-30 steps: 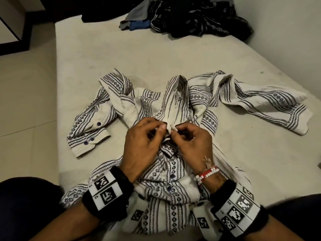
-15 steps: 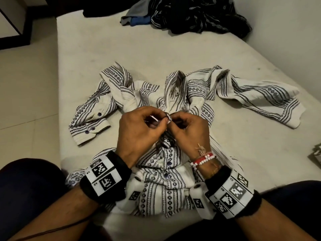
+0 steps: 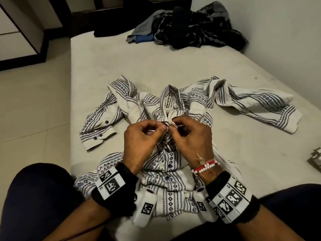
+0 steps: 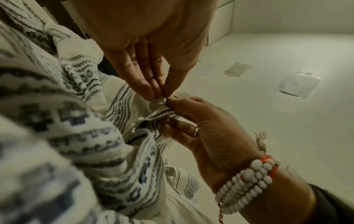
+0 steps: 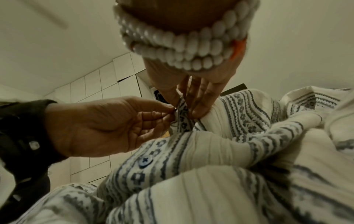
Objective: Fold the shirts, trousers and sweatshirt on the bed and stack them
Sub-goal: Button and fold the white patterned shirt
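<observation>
A white shirt with dark patterned stripes lies spread on the bed, sleeves out to both sides, collar pointing away from me. Both hands meet at its front placket just below the collar. My left hand pinches the placket edge between thumb and fingertips. My right hand pinches the facing edge right beside it. In the left wrist view the left hand and right hand pinch the same strip of shirt. The right wrist view shows the shirt and a fastened blue button lower down.
A heap of dark clothes with a grey and a blue piece lies at the bed's far end by the wall. Tiled floor runs along the bed's left edge. A small white object sits at the right edge.
Both hands have moved up the placket toward the collar, still pinching its edges together. The view has tilted up, showing more of the far clothes heap.
</observation>
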